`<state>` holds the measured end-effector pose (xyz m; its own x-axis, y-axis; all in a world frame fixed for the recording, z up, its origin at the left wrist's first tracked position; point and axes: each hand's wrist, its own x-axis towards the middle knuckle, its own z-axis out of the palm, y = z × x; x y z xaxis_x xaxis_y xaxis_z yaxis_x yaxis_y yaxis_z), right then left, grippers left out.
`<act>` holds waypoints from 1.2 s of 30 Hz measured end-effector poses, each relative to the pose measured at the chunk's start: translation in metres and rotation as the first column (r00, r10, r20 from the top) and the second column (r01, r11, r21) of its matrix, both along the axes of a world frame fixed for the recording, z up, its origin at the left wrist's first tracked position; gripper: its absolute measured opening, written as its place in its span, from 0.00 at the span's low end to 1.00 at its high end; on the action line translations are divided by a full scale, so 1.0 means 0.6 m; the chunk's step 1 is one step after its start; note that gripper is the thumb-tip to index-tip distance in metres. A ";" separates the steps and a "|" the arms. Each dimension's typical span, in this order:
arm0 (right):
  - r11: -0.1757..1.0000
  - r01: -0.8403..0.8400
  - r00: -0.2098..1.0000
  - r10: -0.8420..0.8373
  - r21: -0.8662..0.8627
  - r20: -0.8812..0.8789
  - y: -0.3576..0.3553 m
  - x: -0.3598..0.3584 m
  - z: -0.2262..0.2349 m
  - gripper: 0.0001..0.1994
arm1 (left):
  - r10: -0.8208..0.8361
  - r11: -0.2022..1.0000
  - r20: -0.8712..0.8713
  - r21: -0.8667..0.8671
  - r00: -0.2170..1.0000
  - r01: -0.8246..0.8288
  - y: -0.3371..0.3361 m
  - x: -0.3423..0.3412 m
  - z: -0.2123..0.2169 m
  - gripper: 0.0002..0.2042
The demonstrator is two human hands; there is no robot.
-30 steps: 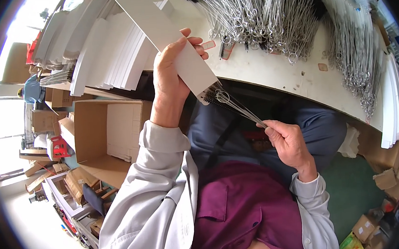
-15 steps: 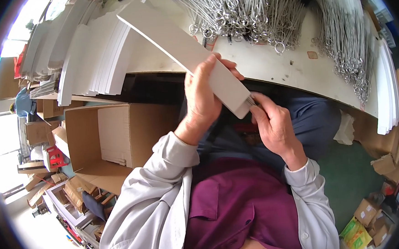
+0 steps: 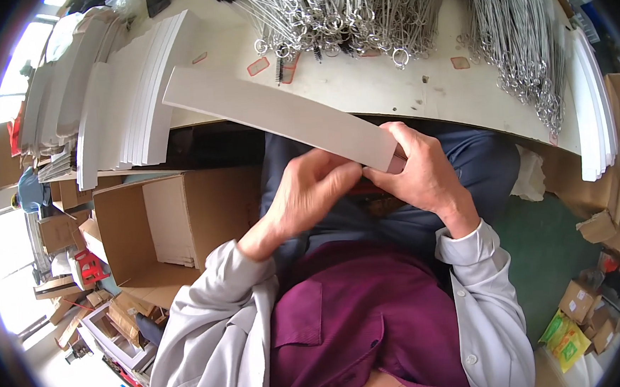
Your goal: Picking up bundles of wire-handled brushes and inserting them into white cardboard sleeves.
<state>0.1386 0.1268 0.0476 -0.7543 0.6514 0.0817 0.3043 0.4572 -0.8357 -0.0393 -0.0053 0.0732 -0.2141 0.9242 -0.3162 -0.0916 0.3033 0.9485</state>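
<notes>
A long, narrow white cardboard box (image 3: 277,117) slants across in front of me, its far end up at the left and its near end low at the right. My right hand (image 3: 426,176) grips that near end, thumb below and fingers over the top, where a small pinkish-looking end face shows between them. Against the lower edge, close to the same end, my left hand (image 3: 310,193) is closed with its thumb pointing right; its fingers are partly hidden at the box's edge. What the box contains cannot be seen.
Beyond the box, a heap of wire-handled brushes with ring ends (image 3: 356,20) lies on the white table (image 3: 361,94). Another bundle of brushes (image 3: 521,46) is at the right. Flat white boxes (image 3: 151,97) stack at the left, more white boxes (image 3: 592,112) at the right. A cardboard carton (image 3: 225,206) stands open beside my left arm.
The white box has tilted flatter, its far end dropping down and left. My left hand has moved from around its middle to its lower edge; my right hand now wraps its near end.
</notes>
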 end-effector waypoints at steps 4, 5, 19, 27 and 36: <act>0.998 -0.031 0.997 0.028 0.048 0.068 0.001 0.022 0.011 0.22 | 0.131 0.837 -0.820 0.393 0.557 0.382 -0.033 -0.004 0.039 0.20; 0.991 -0.076 0.994 0.067 0.110 0.082 0.002 0.024 0.007 0.22 | 0.145 0.828 -0.886 0.353 0.441 0.436 -0.027 -0.007 0.056 0.24; 0.915 -0.195 0.967 0.120 0.353 0.223 0.022 0.052 0.053 0.33 | -0.090 0.893 -0.954 0.050 0.285 0.448 -0.010 -0.035 -0.041 0.24; 0.940 0.216 0.975 -0.223 0.263 -0.003 0.020 0.076 -0.009 0.10 | -0.095 0.924 -0.941 0.038 0.326 0.380 -0.014 -0.018 -0.063 0.24; 0.846 0.214 0.923 -0.339 -0.489 -0.183 -0.016 0.045 -0.030 0.12 | -0.050 0.932 -0.944 0.074 0.325 0.356 -0.008 -0.001 -0.076 0.24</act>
<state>0.1656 0.1175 0.0299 -0.5310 0.8401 -0.1106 0.1110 -0.0605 -0.9920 -0.0399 -0.0100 0.0274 -0.0177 0.9855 0.1686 0.9090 -0.0544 0.4132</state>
